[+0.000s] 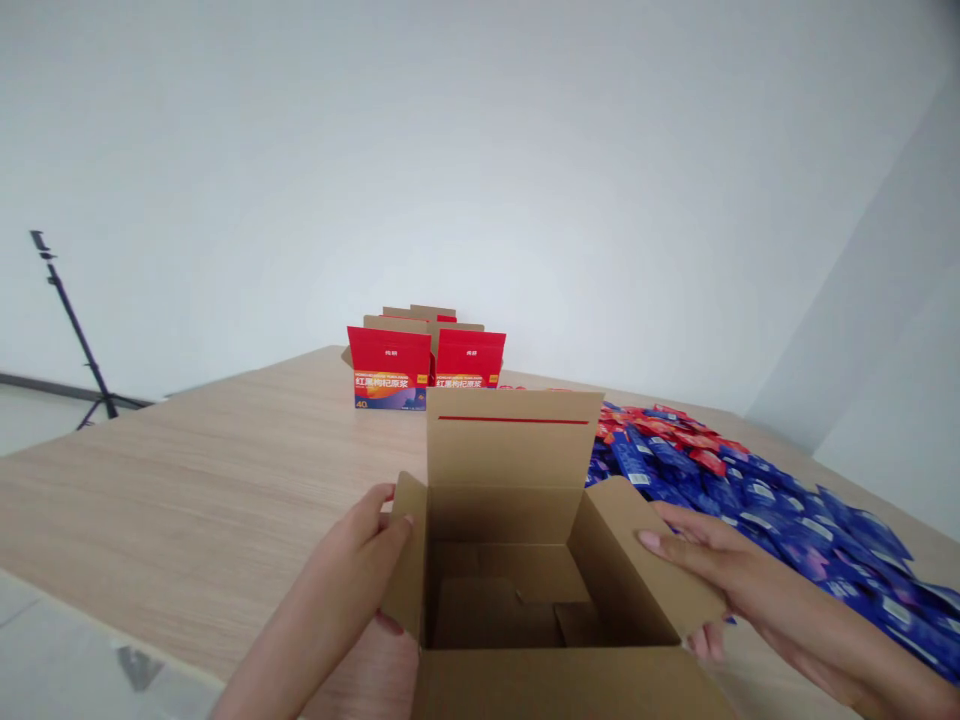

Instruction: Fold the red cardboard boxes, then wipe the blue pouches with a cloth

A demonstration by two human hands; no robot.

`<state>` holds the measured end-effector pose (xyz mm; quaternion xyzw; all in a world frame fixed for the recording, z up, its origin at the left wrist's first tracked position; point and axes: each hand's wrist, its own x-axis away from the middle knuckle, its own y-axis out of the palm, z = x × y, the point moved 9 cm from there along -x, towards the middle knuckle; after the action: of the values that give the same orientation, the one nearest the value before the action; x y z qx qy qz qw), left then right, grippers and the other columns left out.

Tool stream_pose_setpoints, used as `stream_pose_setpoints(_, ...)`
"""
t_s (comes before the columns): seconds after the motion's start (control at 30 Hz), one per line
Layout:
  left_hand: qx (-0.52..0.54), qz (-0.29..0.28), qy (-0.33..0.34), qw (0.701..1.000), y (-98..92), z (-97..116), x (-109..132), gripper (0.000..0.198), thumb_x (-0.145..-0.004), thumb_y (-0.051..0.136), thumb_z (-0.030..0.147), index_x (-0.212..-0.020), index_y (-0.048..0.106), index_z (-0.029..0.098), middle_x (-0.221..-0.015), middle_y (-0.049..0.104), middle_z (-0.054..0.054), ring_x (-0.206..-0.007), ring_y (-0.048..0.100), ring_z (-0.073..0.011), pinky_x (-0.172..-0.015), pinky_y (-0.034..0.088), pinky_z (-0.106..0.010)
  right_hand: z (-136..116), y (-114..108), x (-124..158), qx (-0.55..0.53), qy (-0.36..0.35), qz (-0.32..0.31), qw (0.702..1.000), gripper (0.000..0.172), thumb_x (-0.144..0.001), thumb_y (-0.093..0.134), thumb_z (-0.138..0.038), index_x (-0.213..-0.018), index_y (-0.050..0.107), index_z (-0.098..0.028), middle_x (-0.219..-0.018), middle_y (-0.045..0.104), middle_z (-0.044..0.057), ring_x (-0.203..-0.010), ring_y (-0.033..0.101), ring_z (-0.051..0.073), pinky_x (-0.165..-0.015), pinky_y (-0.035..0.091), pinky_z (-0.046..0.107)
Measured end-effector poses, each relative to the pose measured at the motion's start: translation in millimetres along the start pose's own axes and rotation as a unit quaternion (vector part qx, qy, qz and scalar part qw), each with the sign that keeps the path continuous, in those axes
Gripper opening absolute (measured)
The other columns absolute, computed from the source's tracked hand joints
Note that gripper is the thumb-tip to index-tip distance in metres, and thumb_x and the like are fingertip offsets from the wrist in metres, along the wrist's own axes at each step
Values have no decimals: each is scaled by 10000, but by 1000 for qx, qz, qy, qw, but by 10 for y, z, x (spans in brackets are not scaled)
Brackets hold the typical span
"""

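Note:
An empty cardboard box (510, 515) with its top flaps up is right in front of me, brown inside, with a red strip across the far flap. My left hand (371, 550) grips the left side flap between thumb and fingers. On the other side, my right hand (697, 560) pinches the right side flap, thumb on the inner face and fingers behind it. Folded bottom panels show inside the box. Its outer faces are turned away from view.
Several red printed boxes (390, 365) with raised flaps stand at the back of the wooden table (187, 480). Many blue sachets (780, 510) are heaped on the right, with red sachets (675, 430) behind them. A black tripod (75, 325) stands beyond the table on the left.

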<state>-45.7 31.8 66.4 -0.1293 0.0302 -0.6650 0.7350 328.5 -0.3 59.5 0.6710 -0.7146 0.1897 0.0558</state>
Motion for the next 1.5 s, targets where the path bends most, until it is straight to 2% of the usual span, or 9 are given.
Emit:
stream_pose_setpoints(0.13, 50, 39, -11, 998, -286, 110, -53, 529, -833, 622, 507, -1284, 602, 231, -1098, 735, -105, -701, 734, -260, -449, 593, -358, -333, 137, -198, -92, -46, -14, 995, 613, -804, 871, -426, -1331, 615, -246, -857, 780, 36, -452, 663, 167, -403, 582, 270)
stream_pose_setpoints(0.27, 76, 93, -10, 993, -514, 157, -171, 473, -847, 617, 449, -1258, 637, 213, -1276, 686, -133, -706, 736, -233, -491, 609, -359, -791, 346, -526, -150, -122, -49, 980, 335, -819, 837, -279, -1113, 713, -179, -876, 784, 73, -538, 706, 163, -389, 569, 209)
stream_pose_setpoints(0.53, 81, 127, 19, 988, -764, 231, -647, 333, -869, 531, 217, -1161, 685, 172, -1012, 737, -87, -647, 715, -194, -489, 571, -302, -1288, 848, -1228, -180, -170, -91, 965, 179, -914, 727, -194, -1082, 698, -135, -789, 763, 50, -493, 643, 116, -402, 538, 183)
stream_pose_setpoints(0.63, 88, 172, 40, 980, -949, 257, -860, 335, -915, 499, 196, -1200, 672, 165, -970, 723, -64, -599, 682, -151, -461, 509, -248, -1318, 1094, -1536, -178, -154, -96, 967, 191, -990, 693, -279, -1117, 684, -136, -869, 749, 36, -557, 648, 102, -487, 559, 205)
stream_pose_setpoints(0.73, 92, 205, 52, 973, -1139, 244, -1074, 271, -980, 537, 233, -1210, 660, 160, -1014, 715, -55, -630, 665, -125, -498, 504, -236, -1346, 1359, -1832, -181, -147, -96, 968, 281, -1025, 666, -381, -1194, 668, -157, -1051, 724, 46, -776, 703, 144, -666, 617, 295)
stream_pose_setpoints(0.87, 91, 237, 58, 965, -1394, 157, -1334, 355, -998, 650, 412, -1269, 624, 185, -1159, 687, -63, -886, 685, -165, -745, 609, -343, -1343, 1750, -2139, -189, -146, -100, 966, 337, -1014, 678, -388, -1274, 646, -176, -1219, 688, 79, -980, 706, 208, -823, 626, 396)
stream_pose_setpoints(1.03, 81, 265, 54, 959, -1623, -61, -1597, 401, -985, 664, 437, -1300, 617, 193, -1280, 658, -88, -1063, 677, -224, -898, 602, -445, -1238, 2210, -2367, -196, -150, -111, 963, 362, -1013, 675, -396, -1304, 636, -184, -1278, 672, 91, -1048, 696, 231, -882, 614, 436)
stream_pose_setpoints(1.23, 81, 266, 50, 959, -1725, -297, -1812, 421, -984, 663, 442, -1323, 606, 198, -1310, 646, -94, -1093, 671, -235, -919, 597, -462, -1126, 2493, -2527, -195, -163, -103, 962, 351, -1018, 668, -398, -1301, 640, -193, -1281, 672, 90, -1045, 695, 227, -882, 614, 431)
stream_pose_setpoints(1.5, 87, 213, 47, 972, -1662, -429, -1933, 396, -985, 665, 438, -1291, 621, 191, -1280, 657, -88, -1064, 677, -223, -898, 602, -443, -953, 2607, -2668, -178, -165, -108, 964, 363, -1013, 675, -399, -1306, 635, -188, -1279, 671, 89, -1044, 696, 231, -877, 616, 433)
